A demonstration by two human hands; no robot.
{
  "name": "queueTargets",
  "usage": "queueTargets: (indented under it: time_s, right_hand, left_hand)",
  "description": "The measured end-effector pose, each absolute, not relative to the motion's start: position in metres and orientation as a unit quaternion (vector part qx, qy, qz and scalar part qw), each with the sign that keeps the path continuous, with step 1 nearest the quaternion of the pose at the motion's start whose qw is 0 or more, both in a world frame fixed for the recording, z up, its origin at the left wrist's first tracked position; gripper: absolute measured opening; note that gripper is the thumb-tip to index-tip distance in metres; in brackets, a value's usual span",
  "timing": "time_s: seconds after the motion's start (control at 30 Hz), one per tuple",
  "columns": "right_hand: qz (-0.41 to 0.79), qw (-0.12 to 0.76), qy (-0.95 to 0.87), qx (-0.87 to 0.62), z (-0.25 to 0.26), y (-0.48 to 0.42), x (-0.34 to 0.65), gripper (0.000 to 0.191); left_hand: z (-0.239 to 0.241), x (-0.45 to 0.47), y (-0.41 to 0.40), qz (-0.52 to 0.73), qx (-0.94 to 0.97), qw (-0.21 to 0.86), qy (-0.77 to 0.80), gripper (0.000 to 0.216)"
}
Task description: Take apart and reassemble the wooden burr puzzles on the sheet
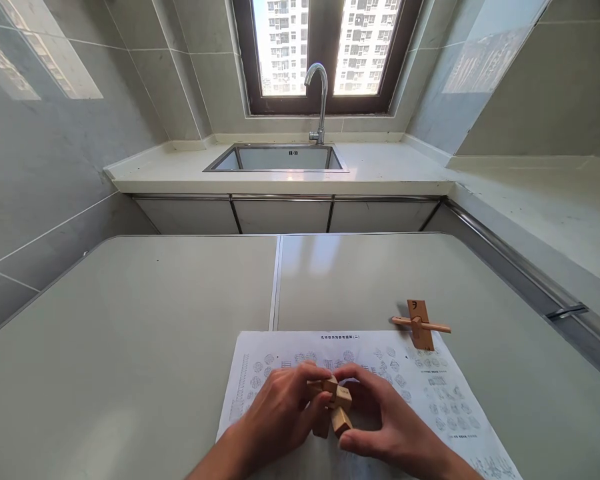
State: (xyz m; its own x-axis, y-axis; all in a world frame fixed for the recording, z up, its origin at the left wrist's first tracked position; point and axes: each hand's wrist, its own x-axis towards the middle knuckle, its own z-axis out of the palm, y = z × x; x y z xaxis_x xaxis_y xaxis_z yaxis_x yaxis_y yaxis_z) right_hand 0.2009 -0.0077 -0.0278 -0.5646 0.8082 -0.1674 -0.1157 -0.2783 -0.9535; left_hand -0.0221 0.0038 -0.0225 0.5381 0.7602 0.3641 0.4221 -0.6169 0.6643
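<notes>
A small wooden interlocking block puzzle [342, 399] is held over the printed sheet, its light square block ends pointing toward the right. My left hand [293, 403] is closed on its left side, with thumb and fingertips pinching the blocks and hiding part of them. From the right, my right hand [383, 413] curves around the puzzle. Its index finger reaches the top and its thumb lies by the lowest block. Under both hands is a white paper sheet [415, 400] covered with small line drawings of puzzle shapes.
On the sheet's upper right corner rests a flat wooden piece [420, 337] with a dark mark, crossed by a wooden stick [437, 327]. The pale table [130, 347] has a seam down its middle. Beyond it are a counter [390, 160], sink [280, 171] and faucet [324, 100].
</notes>
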Motion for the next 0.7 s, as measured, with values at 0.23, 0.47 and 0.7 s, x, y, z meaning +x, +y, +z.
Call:
queueTargets:
  time_s: [0.23,0.47,0.7]
  right_hand:
    - [0.669,0.306,-0.566,-0.372,-0.0261,-0.0074,0.2018,0.050]
    - [0.689,0.294,-0.550,-0.371,-0.0266,-0.0071,0.2023,0.051]
    - [0.776,0.317,-0.450,-0.308,-0.0261,-0.0015,0.2045,0.055]
  left_hand:
    - [-0.0247,-0.0218,0.0049,0.325,0.841,0.311,0.302,0.017]
    - [-0.0228,-0.0230,0.0048,0.310,0.827,0.351,0.312,0.014]
    - [-0.0160,-0.0230,0.0051,0.278,0.796,0.437,0.314,0.067]
